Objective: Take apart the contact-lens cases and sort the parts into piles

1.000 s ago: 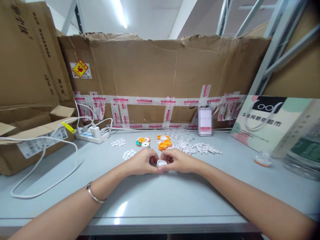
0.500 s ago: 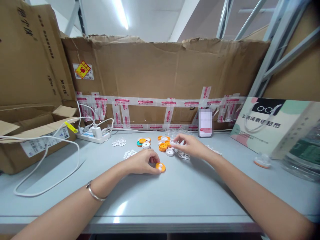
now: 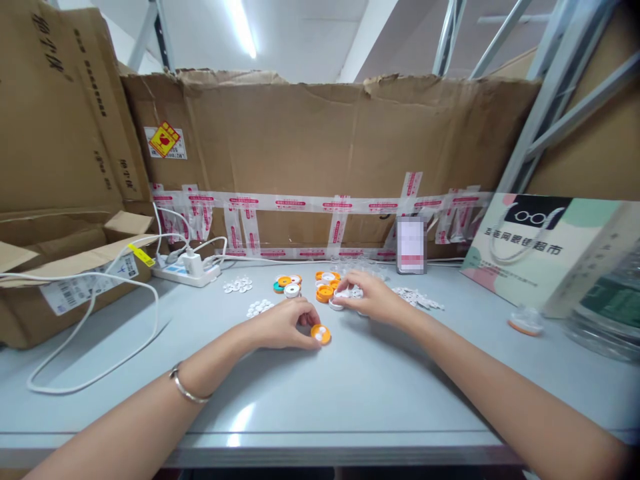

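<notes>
My left hand (image 3: pixel 287 325) rests low over the table, its thumb and fingers closed on the edge of a round orange cap (image 3: pixel 321 334). Small white discs lie inside that cap. My right hand (image 3: pixel 373 297) is farther back, fingertips pinched together around a small white plastic piece (image 3: pixel 342 293), whose shape is mostly hidden. Just beneath those fingers sits a white round cap (image 3: pixel 336 305). Several orange caps (image 3: pixel 325 293) are grouped left of the right hand. Another cluster of orange, green and white caps (image 3: pixel 284 283) stands behind my left hand.
Small white parts lie in piles (image 3: pixel 259 307) at left and flat white pieces (image 3: pixel 419 299) at right. Clear plastic pieces (image 3: pixel 357 265) lie behind. A phone (image 3: pixel 411 245) leans against the cardboard. A power strip (image 3: pixel 190 272), open carton (image 3: pixel 75 267), paper bag (image 3: pixel 535 260) and large bottle (image 3: pixel 607 313) flank the table.
My right hand has moved slightly left and down, from over the orange caps and white pieces to the white cap. My left hand and the orange cap have stayed nearly still.
</notes>
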Motion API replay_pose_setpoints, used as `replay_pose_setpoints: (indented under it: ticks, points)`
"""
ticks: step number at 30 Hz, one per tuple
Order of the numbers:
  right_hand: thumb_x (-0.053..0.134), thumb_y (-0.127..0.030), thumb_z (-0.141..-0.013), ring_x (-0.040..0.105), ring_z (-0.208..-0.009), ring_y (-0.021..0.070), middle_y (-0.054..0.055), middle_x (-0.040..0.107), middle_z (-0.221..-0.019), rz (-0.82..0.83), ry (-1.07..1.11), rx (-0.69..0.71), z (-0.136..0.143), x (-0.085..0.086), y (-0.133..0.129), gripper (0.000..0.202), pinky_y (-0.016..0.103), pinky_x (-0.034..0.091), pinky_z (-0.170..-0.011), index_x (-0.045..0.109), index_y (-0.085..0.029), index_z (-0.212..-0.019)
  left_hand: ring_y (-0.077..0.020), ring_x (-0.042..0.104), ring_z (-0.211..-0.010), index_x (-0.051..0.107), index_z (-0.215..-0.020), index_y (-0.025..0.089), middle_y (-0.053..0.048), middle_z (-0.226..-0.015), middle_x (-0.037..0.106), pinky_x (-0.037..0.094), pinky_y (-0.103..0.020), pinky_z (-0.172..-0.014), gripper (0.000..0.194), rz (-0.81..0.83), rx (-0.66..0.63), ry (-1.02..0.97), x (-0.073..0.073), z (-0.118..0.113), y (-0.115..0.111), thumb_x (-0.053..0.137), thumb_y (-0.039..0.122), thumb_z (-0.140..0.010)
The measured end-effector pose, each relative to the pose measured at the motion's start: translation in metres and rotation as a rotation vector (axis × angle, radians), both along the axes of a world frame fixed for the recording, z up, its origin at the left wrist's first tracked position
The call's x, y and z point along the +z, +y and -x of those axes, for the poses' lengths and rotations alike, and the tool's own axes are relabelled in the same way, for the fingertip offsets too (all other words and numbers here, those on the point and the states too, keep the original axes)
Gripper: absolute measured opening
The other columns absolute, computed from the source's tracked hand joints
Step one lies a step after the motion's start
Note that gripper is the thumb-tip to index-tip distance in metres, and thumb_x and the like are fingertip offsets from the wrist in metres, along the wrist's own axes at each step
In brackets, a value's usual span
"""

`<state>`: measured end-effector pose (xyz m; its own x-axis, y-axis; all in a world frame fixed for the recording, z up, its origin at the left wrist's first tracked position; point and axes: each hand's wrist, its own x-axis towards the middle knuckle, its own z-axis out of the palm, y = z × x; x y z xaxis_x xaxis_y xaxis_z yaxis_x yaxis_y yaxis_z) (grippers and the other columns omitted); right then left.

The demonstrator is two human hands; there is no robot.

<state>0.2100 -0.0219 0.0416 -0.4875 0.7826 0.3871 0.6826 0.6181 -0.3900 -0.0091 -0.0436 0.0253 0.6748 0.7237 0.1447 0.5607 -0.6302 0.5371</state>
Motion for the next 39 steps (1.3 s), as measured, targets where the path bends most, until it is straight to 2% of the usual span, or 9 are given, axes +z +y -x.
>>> replay_pose_setpoints:
  ticks: [4,9,12,15,23,30,34,36,39]
  points:
    - [0.057,-0.031,-0.077,0.053,-0.074,0.0135,0.0,0.062,-0.08,0.171,-0.021,0.26,0.013,0.005,-0.02,0.013,0.024,0.039,-0.068,0.061,-0.019,-0.081,-0.0143,0.05,-0.076,0.059,-0.087,0.017,-0.002,-0.083,0.057,0.038,-0.022,-0.063,0.035,-0.011,-0.011,0.022,0.0,0.0,0.001,0.064,0.044,-0.065]
    - [0.059,-0.031,-0.077,0.053,-0.079,0.0138,0.002,0.061,-0.086,0.234,-0.07,0.37,0.019,-0.003,-0.026,0.016,0.024,0.039,-0.072,0.063,-0.019,-0.087,-0.0125,0.049,-0.071,0.06,-0.084,0.016,-0.001,-0.078,0.057,0.037,-0.021,-0.06,0.032,-0.006,-0.067,0.037,0.004,-0.001,0.003,0.063,0.044,-0.068]
    - [0.058,-0.035,-0.077,0.053,-0.078,0.0135,0.002,0.059,-0.086,0.234,-0.09,0.346,0.019,-0.006,-0.025,0.019,0.024,0.039,-0.07,0.063,-0.018,-0.086,-0.014,0.052,-0.079,0.061,-0.09,0.017,-0.002,-0.085,0.06,0.038,-0.022,-0.065,0.036,0.004,-0.045,-0.018,0.008,0.0,0.002,0.065,0.044,-0.066]
    - [0.058,-0.036,-0.076,0.052,-0.073,0.0132,0.002,0.059,-0.08,0.238,-0.099,0.303,0.021,-0.007,-0.025,0.02,0.023,0.038,-0.065,0.062,-0.017,-0.08,-0.0132,0.054,-0.077,0.062,-0.086,0.017,-0.001,-0.083,0.062,0.039,-0.021,-0.065,0.029,-0.001,0.0,-0.078,0.01,-0.001,0.0,0.062,0.041,-0.07]
    - [0.057,-0.021,-0.075,0.053,-0.066,0.0126,0.002,0.062,-0.071,0.31,-0.095,0.109,0.03,-0.008,-0.033,0.009,0.021,0.036,-0.058,0.063,-0.016,-0.077,-0.0121,0.054,-0.064,0.066,-0.074,0.015,-0.002,-0.071,0.065,0.037,-0.02,-0.056,0.028,0.049,0.053,-0.007,0.003,-0.004,0.002,0.061,0.042,-0.07]
    - [0.054,-0.018,-0.073,0.055,-0.069,0.0137,0.002,0.063,-0.073,0.312,-0.142,0.037,0.032,-0.007,-0.037,0.006,0.022,0.036,-0.057,0.06,-0.016,-0.074,-0.0112,0.053,-0.06,0.063,-0.073,0.014,-0.001,-0.067,0.064,0.037,-0.019,-0.051,0.026,0.141,0.076,-0.023,0.001,-0.011,-0.002,0.06,0.039,-0.067]
    - [0.054,-0.019,-0.073,0.056,-0.072,0.0144,0.003,0.064,-0.076,0.33,-0.147,0.028,0.031,-0.004,-0.039,0.008,0.022,0.037,-0.059,0.06,-0.016,-0.077,-0.0118,0.056,-0.066,0.063,-0.074,0.014,-0.002,-0.071,0.064,0.04,-0.019,-0.056,0.017,0.138,0.102,-0.104,0.021,-0.002,-0.003,0.057,0.029,-0.068]
    - [0.055,-0.021,-0.073,0.056,-0.069,0.0139,0.003,0.064,-0.075,0.354,-0.151,0.011,0.031,-0.001,-0.04,0.009,0.022,0.037,-0.057,0.061,-0.016,-0.077,-0.0127,0.057,-0.067,0.062,-0.074,0.014,-0.002,-0.073,0.065,0.041,-0.02,-0.057,0.017,0.086,0.189,-0.126,0.036,0.013,0.001,0.055,0.028,-0.068]
    - [0.057,-0.022,-0.071,0.056,-0.065,0.0134,0.003,0.064,-0.072,0.374,-0.16,-0.012,0.031,0.003,-0.042,0.009,0.021,0.037,-0.055,0.062,-0.016,-0.074,-0.0141,0.058,-0.065,0.063,-0.074,0.014,-0.003,-0.07,0.066,0.041,-0.021,-0.056,0.017,0.008,0.354,0.009,0.051,0.038,0.01,0.055,0.028,-0.066]
